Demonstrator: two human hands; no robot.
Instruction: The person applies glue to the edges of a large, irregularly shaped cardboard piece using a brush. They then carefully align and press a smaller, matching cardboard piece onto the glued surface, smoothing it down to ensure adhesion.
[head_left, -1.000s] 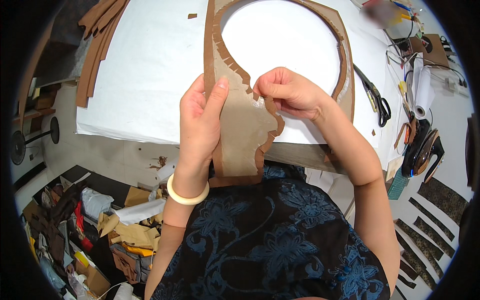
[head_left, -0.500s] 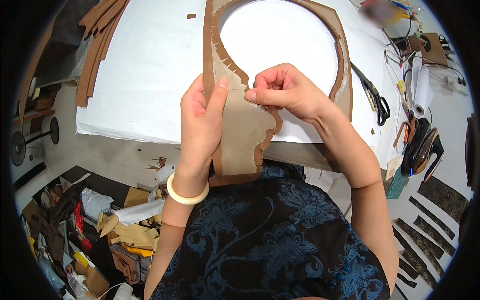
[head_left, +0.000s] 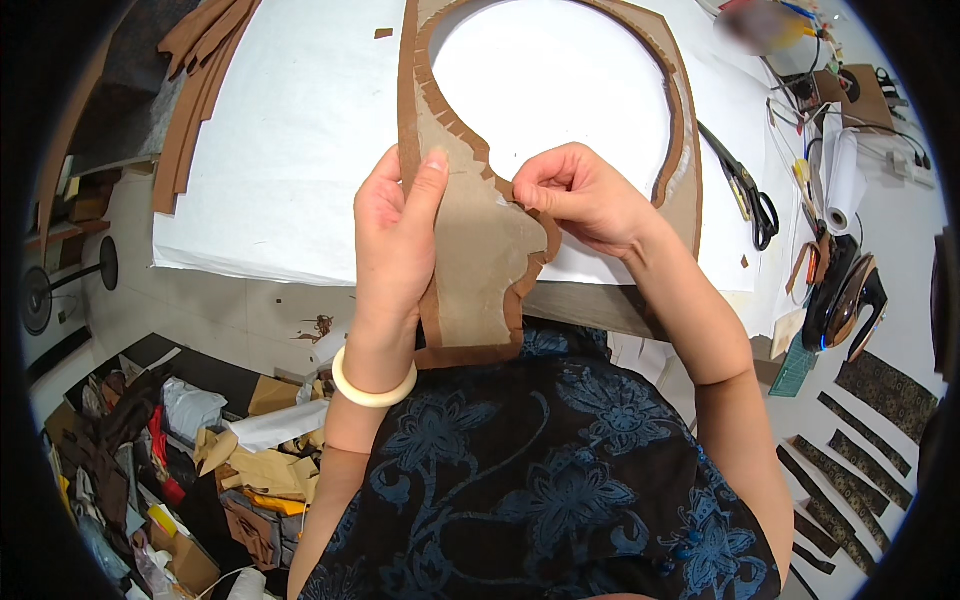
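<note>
A beige panel [head_left: 470, 260] with a large rounded cut-out and a wavy lower right side lies partly on the white-covered table and hangs over its front edge. Brown edging [head_left: 457, 122], snipped into small tabs along the curve, is folded over its borders. My left hand [head_left: 392, 235] clasps the panel's left border, thumb on top and fingers underneath. With thumb and fingertips pinched together, my right hand [head_left: 585, 198] holds the brown edging where the cut-out meets the wavy side. The fingertips partly hide that spot.
Black-handled scissors [head_left: 745, 190] lie right of the panel. Brown strips [head_left: 200, 110] rest at the table's far left. A white paper roll [head_left: 845, 190], an iron-like tool [head_left: 855, 300] and patterned dark strips [head_left: 850, 480] are on the right. Scraps and bags [head_left: 210, 450] heap at lower left.
Both hands and the panel have shifted slightly; the panel and left hand moved a little left. My right pinch has moved slightly right and down along the edging.
</note>
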